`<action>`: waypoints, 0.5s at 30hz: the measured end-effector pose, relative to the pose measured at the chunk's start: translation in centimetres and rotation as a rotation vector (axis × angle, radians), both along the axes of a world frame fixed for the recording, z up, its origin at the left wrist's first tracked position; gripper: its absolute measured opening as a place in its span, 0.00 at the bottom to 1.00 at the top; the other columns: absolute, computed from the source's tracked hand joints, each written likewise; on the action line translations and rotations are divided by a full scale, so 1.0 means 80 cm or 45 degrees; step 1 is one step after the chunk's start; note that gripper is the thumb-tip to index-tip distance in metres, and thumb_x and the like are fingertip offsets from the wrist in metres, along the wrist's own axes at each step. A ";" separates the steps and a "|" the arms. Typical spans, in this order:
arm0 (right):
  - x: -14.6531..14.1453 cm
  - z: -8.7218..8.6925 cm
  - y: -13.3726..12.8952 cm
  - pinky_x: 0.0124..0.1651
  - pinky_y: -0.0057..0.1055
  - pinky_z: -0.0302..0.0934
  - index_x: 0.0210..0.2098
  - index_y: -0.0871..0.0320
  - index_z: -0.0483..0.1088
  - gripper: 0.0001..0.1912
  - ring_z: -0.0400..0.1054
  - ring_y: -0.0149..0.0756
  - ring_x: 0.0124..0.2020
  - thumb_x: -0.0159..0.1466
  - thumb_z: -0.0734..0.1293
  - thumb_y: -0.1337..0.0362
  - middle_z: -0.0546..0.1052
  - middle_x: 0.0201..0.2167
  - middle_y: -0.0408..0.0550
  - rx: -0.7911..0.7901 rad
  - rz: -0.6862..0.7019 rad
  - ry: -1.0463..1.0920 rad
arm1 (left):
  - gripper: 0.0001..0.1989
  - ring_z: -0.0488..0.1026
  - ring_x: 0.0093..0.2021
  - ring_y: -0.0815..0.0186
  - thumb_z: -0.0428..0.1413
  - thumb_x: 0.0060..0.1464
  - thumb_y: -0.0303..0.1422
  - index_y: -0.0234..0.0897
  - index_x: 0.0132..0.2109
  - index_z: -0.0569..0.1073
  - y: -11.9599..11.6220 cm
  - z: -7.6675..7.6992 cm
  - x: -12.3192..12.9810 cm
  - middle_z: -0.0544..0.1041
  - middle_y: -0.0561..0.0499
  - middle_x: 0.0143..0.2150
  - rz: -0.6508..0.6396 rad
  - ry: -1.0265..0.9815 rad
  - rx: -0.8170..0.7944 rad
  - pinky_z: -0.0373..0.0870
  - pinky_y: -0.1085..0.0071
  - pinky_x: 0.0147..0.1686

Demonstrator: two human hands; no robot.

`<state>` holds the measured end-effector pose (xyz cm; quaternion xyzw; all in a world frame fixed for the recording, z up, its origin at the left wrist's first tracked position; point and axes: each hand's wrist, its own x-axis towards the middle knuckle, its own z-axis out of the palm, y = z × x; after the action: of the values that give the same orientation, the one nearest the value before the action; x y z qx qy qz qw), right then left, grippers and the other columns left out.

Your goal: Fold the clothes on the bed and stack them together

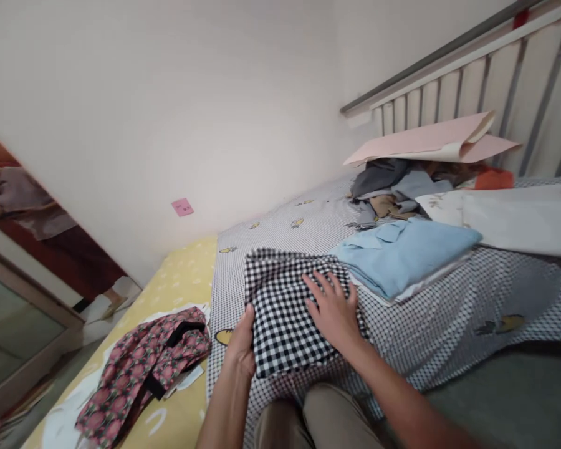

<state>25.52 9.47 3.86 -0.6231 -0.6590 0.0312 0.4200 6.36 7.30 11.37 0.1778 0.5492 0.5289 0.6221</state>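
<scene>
Taking the light blue folded garment [411,249] as the landmark, the black-and-white checked cloth [280,327] lies just to its left and nearer the person's knees [331,408], its far right corner close against the blue edge; whether the two touch is hard to tell. The left hand [240,346] holds the checked cloth by its left side, thumb on the edge and fingers out of sight, so how firmly it grips cannot be told. The right hand [334,312] rests on top with fingers spread, pressing or smoothing rather than gripping. If that palm dragged sideways, the loose upper layers could ruck up, since the far edge already looks wavy. A push toward the blue garment could also nudge it out of square over the white layer [414,291] beneath it. The near edge sits close to the knees, so a shift of the legs might catch it. Well left of the blue garment, the floral garment [116,380] sprawls on the yellow sheet [191,262]; behind the blue garment, the jumbled clothes [386,178] could slump forward if the patterned bedsheet [280,221] were tugged.
</scene>
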 end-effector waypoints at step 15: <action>0.086 -0.111 0.021 0.58 0.48 0.65 0.46 0.52 0.73 0.25 0.73 0.46 0.52 0.54 0.65 0.46 0.79 0.49 0.51 -0.220 -0.066 1.321 | 0.30 0.76 0.55 0.63 0.62 0.57 0.33 0.42 0.65 0.64 -0.049 -0.150 -0.074 0.75 0.43 0.62 0.035 -0.001 -0.061 0.72 0.68 0.54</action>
<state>32.38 11.17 -5.00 -0.5742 -0.3439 0.3794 0.6388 0.44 3.34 -0.66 0.1551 0.5638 0.5241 0.6193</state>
